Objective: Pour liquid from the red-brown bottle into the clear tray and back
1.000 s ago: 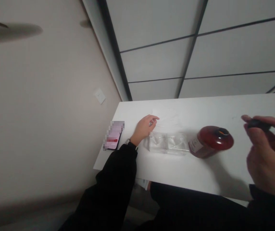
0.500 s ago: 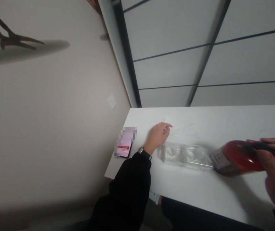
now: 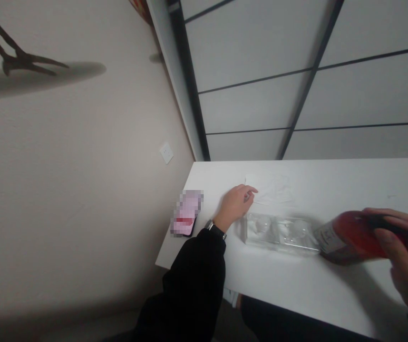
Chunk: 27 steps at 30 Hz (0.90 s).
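Note:
My left hand (image 3: 234,205), with a black sleeve and a wristwatch (image 3: 215,230), rests on the white table (image 3: 332,183). Its curled fingers pinch a small silvery piece (image 3: 247,195), too small to name. Just beyond them lies a thin, translucent sheet (image 3: 268,189). A clear plastic blister tray (image 3: 278,235) sits next to my left wrist. My right hand (image 3: 403,247) wraps the top of a dark red bottle (image 3: 350,237) with a white label, near the tray's end. A black cap (image 3: 378,221) shows under its fingers, and the hand hides the bottle's top.
A phone (image 3: 187,213) with a pixelated screen lies near the table's left edge. Beyond that edge stands a wall with a white socket plate (image 3: 166,153). Grey panels with dark seams (image 3: 254,95) fill the upper view. My dark trousers show below the table's near edge.
My right hand has closed over the bottle and its black cap, and the bottle has shifted right beside the tray. My left hand has stayed nearly still. The view has tilted slightly.

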Tool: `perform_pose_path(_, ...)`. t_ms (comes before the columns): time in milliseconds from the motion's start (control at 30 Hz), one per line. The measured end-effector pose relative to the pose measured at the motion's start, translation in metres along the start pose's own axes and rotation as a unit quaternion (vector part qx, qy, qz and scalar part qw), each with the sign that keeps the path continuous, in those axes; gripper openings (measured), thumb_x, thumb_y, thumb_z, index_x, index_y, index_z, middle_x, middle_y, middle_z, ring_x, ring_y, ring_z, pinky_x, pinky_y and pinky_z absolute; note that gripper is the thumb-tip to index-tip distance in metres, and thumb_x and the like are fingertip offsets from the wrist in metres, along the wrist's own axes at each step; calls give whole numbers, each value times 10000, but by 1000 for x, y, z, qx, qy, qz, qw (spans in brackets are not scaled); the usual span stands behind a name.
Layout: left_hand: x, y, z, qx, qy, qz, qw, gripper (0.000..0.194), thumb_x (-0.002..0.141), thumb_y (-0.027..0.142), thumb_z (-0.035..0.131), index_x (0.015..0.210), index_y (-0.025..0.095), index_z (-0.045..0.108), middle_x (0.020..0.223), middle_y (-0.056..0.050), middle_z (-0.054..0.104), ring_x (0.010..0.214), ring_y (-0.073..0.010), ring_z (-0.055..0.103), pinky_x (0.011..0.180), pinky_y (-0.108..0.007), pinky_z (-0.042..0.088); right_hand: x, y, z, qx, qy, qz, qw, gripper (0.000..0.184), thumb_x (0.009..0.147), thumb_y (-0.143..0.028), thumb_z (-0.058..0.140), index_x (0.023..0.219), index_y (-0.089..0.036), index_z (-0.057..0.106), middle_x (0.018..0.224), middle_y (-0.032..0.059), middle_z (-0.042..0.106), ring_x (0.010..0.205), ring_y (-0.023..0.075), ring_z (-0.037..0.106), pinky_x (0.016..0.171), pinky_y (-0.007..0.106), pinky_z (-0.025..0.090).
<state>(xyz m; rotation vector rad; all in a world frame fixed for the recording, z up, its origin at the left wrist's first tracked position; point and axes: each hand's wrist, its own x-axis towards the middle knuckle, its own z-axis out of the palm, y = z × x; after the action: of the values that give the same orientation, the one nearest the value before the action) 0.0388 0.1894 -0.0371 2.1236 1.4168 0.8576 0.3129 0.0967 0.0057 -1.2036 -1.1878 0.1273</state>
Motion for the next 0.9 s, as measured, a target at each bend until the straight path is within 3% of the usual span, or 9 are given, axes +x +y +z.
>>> perform_pose_path(100, 0, -4, 1, 1, 1, 4, 1000, 221, 1004, 202, 552, 1133, 212, 731, 1024, -41, 713, 918, -174, 660, 838, -305, 531, 3, 13, -1, 46, -26, -9, 999, 506, 618, -802, 859, 758, -338, 712, 793, 130, 720, 814, 377, 748, 787, 680, 580)
perform_pose_path(233, 1, -8, 2, 5, 2, 10, 1000, 224, 1003, 199, 555, 1135, 199, 736, 1024, -43, 714, 913, -171, 659, 845, -307, 528, 8, 27, -5, 74, 6, -38, 997, 610, 448, -735, 963, 752, -337, 614, 767, 55, 647, 719, 293, 669, 710, 583, 561)
perform_pose_path(300, 2, -8, 2, 9, 4, 10, 1000, 224, 1001, 188, 555, 1132, 198, 737, 1018, -40, 714, 909, -171, 658, 850, -309, 527, 8, 28, -8, 58, -14, -32, 998, 567, 519, -720, 946, 810, -330, 655, 843, 70, 661, 751, 286, 668, 734, 582, 561)
perform_pose_path(400, 2, -6, 0, 18, 8, 11, 1000, 225, 1000, 174, 554, 1128, 205, 735, 1006, -31, 714, 902, -169, 654, 868, -311, 527, 6, 26, -11, 6, -64, -31, 997, 434, 744, -687, 840, 897, -298, 720, 1031, 122, 694, 965, 336, 710, 906, 651, 551)
perform_pose_path(467, 2, -5, -1, 23, 12, 12, 1000, 228, 1003, 166, 547, 1127, 206, 734, 1019, -32, 719, 923, -169, 659, 894, -313, 526, 7, 27, -13, 37, -72, -49, 996, 428, 731, -631, 880, 913, -295, 687, 1063, 119, 705, 1033, 351, 714, 927, 646, 555)
perform_pose_path(567, 3, -3, -2, 30, 20, 14, 999, 236, 1006, 156, 534, 1124, 204, 733, 1057, -39, 729, 959, -173, 668, 913, -311, 525, 7, 29, -13, 123, -72, -47, 989, 604, 577, -523, 1007, 994, -313, 624, 1079, 108, 727, 907, 323, 734, 781, 559, 603)
perform_pose_path(700, 4, -4, -3, 33, 17, 20, 999, 242, 986, 140, 544, 1120, 214, 731, 1057, -38, 733, 950, -178, 674, 913, -315, 531, 5, 26, -12, 29, -113, -24, 993, 346, 863, -538, 802, 1069, -271, 726, 1233, 170, 722, 1091, 327, 707, 974, 581, 540)
perform_pose_path(800, 6, -5, -5, 25, 20, 25, 999, 248, 977, 134, 536, 1108, 216, 730, 1071, -51, 734, 984, -195, 677, 926, -330, 532, 2, 25, -9, 133, -88, -3, 987, 372, 788, -446, 893, 980, -272, 625, 1184, 122, 722, 934, 257, 720, 859, 479, 582)
perform_pose_path(900, 10, -8, -6, 18, 25, 28, 999, 233, 962, 138, 535, 1075, 195, 731, 1058, -66, 741, 950, -209, 678, 926, -361, 529, 2, 24, -7, 134, -109, 10, 985, 383, 865, -442, 820, 1158, -271, 641, 1235, 102, 706, 956, 242, 720, 893, 460, 584)
